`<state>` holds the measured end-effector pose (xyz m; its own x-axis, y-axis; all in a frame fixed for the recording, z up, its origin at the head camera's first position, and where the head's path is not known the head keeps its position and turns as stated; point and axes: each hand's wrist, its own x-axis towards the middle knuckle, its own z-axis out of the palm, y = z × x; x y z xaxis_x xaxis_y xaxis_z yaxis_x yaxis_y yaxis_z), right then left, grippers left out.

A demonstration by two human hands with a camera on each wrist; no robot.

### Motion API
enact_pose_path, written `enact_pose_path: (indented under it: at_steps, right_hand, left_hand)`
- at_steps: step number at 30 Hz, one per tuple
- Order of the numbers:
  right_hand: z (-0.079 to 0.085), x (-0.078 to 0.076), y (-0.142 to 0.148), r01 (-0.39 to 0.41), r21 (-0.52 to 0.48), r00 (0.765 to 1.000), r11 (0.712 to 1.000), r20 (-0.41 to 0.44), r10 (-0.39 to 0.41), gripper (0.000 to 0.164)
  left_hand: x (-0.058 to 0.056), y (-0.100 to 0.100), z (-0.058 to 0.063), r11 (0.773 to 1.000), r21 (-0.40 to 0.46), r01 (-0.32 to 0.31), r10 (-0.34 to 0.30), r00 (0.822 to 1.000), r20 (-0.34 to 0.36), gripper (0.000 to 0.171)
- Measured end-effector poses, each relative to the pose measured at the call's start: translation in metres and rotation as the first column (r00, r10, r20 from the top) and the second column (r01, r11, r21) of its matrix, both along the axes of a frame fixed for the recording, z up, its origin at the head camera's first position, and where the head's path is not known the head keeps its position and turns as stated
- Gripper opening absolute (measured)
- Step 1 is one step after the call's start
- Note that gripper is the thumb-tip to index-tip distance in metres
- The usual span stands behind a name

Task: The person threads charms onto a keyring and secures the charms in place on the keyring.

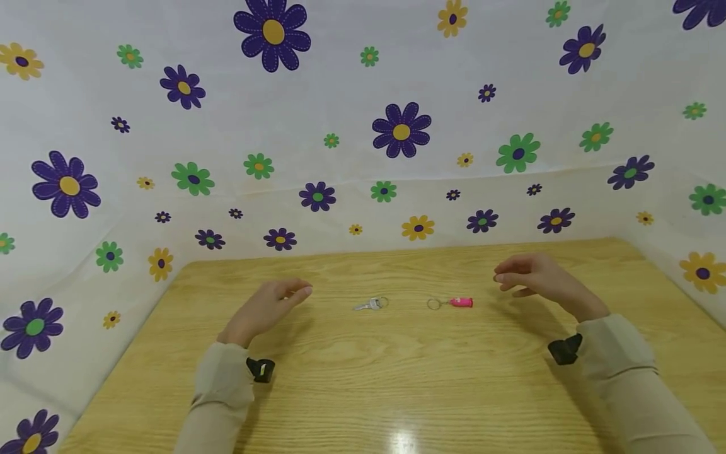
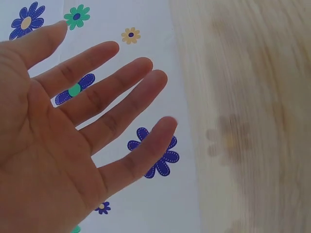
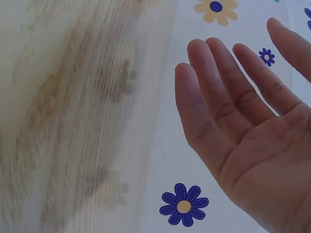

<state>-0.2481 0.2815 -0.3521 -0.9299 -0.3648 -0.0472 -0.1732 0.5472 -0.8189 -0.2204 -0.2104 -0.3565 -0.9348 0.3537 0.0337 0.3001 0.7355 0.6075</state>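
Observation:
In the head view a silver key (image 1: 368,304) with a small ring through its head lies flat on the wooden table. To its right lies a keychain (image 1: 462,302) with a bright pink tag, its metal split ring (image 1: 433,304) pointing toward the key. My left hand (image 1: 266,308) hovers left of the key, apart from it. My right hand (image 1: 539,279) is held above the table to the right of the pink keychain, touching nothing. Both wrist views show the palms with loosely extended fingers; neither the key nor the keychain appears there.
The wooden table (image 1: 363,391) spreads out under both arms. A white cloth (image 1: 340,82) printed with purple, green and yellow flowers closes off the back and both sides. Each wrist wears a black camera mount (image 1: 565,350) over a beige sleeve.

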Motion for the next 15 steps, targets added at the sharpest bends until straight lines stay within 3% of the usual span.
enact_pose_path:
  at_steps: [8,15]
  right_hand:
    - [-0.002,-0.004,-0.002,-0.055,-0.046,0.998,0.997,0.002,0.055,0.041]
    - [-0.001,-0.007,-0.008,-0.058,-0.071,0.997,0.996,0.041,0.061,0.044]
  left_hand:
    - [-0.01,0.003,-0.003,0.995,0.098,0.001,-0.007,0.998,0.058,0.052]
    - [-0.017,0.003,-0.008,0.957,0.284,0.052,-0.094,0.986,0.134,0.045]
